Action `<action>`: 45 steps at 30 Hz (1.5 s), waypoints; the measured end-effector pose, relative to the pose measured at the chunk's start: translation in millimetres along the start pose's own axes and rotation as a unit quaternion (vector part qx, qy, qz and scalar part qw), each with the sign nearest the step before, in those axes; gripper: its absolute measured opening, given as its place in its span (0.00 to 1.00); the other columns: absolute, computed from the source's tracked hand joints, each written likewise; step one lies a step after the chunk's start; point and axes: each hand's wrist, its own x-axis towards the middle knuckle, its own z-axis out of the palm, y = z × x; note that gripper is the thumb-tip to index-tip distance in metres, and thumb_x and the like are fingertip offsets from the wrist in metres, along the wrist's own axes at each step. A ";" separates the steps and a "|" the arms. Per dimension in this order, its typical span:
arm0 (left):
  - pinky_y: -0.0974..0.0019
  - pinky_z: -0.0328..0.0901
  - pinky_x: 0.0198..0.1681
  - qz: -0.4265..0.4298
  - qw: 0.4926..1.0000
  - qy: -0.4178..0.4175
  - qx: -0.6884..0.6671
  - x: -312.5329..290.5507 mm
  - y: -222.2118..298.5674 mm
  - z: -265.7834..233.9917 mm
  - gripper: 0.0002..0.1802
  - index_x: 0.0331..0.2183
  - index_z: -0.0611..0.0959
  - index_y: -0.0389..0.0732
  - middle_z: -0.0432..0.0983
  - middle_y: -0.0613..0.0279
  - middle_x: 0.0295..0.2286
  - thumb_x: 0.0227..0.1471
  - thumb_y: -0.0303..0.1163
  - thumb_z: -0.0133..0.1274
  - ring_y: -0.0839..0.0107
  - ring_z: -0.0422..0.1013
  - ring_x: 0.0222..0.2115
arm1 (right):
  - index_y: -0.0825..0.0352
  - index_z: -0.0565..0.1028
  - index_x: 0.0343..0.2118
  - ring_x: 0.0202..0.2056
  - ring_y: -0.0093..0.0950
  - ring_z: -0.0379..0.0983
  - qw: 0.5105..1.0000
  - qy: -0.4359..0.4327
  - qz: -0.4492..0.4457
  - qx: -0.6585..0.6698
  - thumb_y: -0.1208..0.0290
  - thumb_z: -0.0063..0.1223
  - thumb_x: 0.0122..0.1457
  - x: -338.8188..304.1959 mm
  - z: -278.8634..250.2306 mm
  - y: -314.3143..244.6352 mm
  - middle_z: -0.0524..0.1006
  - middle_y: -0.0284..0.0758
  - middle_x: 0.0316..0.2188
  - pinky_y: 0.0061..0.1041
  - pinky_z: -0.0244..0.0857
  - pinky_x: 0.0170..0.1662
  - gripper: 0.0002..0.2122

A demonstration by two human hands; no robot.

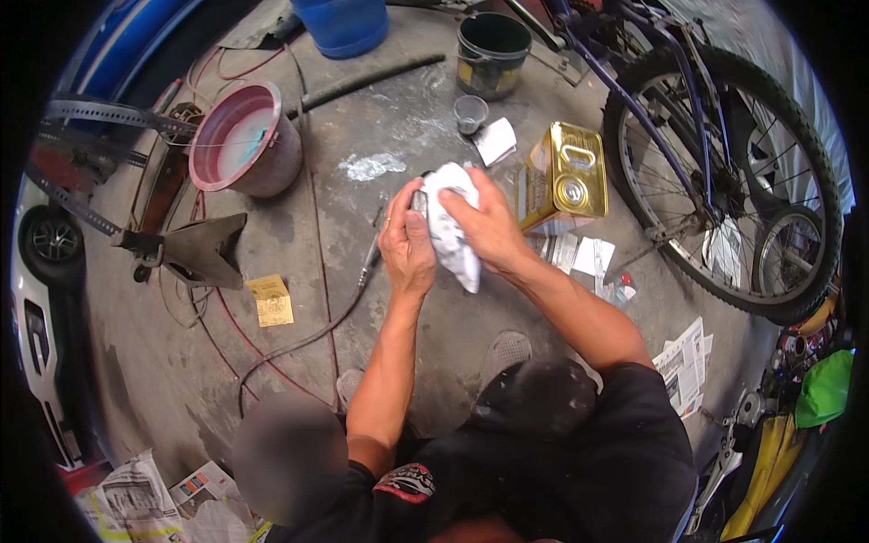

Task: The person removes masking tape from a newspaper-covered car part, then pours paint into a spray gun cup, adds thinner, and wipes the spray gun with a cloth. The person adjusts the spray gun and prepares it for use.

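In front of me, above the floor, a crumpled white cloth [455,242] with grey smudges is held between my hands. My right hand [493,226] closes around it from the right, fingers bent over its top. On the other side, my left hand [407,246] is curled, its thumb up against the cloth. A dark edge of something shows between the left fingers and the cloth; most of it is hidden. Just beyond my hands stand a small grey cup [471,114] and a folded white paper [495,142]. To their right is a gold rectangular tin [579,172].
A pink bucket [282,158] with cloudy liquid stands left, near a metal stand [204,252]. Red and black hoses [348,303] cross the floor. A dark bucket [489,81] and blue container [342,27] are at the back. A bicycle [715,181] stands right; newspapers [683,366] lie nearer.
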 end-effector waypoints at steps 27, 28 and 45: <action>0.57 0.64 0.61 -0.079 0.819 -0.459 0.334 129.7 -161.1 22.7 0.65 0.62 0.69 0.38 0.74 0.45 0.56 0.23 0.51 0.79 0.50 0.69 0.58 | 0.69 0.59 0.67 0.51 0.31 0.74 0.970 0.023 0.206 0.127 0.82 0.54 0.54 -116.0 -159.8 126.8 0.75 0.42 0.52 0.29 0.67 0.57 0.35; 0.57 0.66 0.59 -0.082 0.814 -0.467 0.335 131.3 -163.5 29.8 0.61 0.60 0.71 0.39 0.76 0.48 0.53 0.24 0.50 0.78 0.51 0.72 0.55 | 0.70 0.61 0.67 0.51 0.29 0.74 0.972 -0.005 0.219 0.083 0.82 0.54 0.54 -108.6 -154.4 116.7 0.75 0.42 0.52 0.29 0.67 0.57 0.34; 0.52 0.73 0.47 0.197 0.804 -0.394 0.399 95.6 92.8 -60.4 0.39 0.50 0.78 0.43 0.79 0.54 0.45 0.31 0.36 0.72 0.48 0.76 0.45 | 0.70 0.80 0.38 0.45 0.32 0.77 0.885 -0.081 -0.374 -0.264 0.82 0.63 0.45 -34.9 -59.6 -54.2 0.78 0.40 0.41 0.31 0.70 0.51 0.14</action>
